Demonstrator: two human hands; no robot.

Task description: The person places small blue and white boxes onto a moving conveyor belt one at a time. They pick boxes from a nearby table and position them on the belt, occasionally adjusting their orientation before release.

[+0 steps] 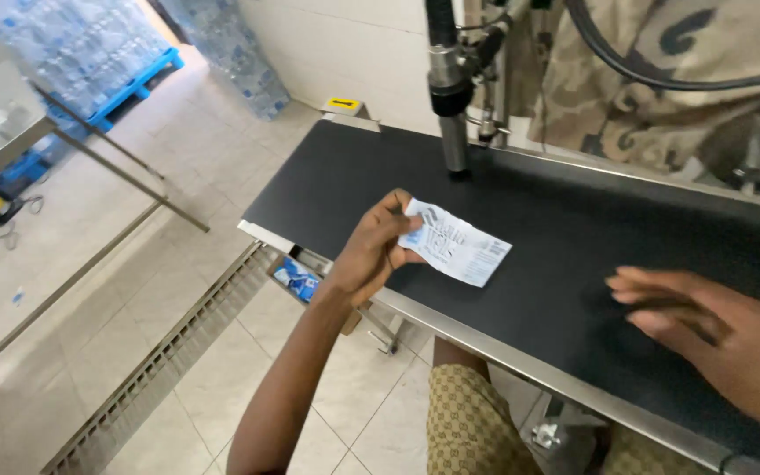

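Near the middle of the frame, the left hand [369,255] pinched a small white printed label [456,246] by its left end, fingers curled closed on it, thumb on top. From that grip the label stretched away to the right, its free end lying just above the black conveyor belt [573,229], which ran from the centre to the right edge. At the lower right, the right hand [714,330] hovered flat over the belt, fingers spread loosely and holding nothing, blurred, well apart from the label. A metal nozzle [450,97] hung upright above the belt at top centre. Wrapped bottle packs [90,44] stood on a blue pallet at the upper left
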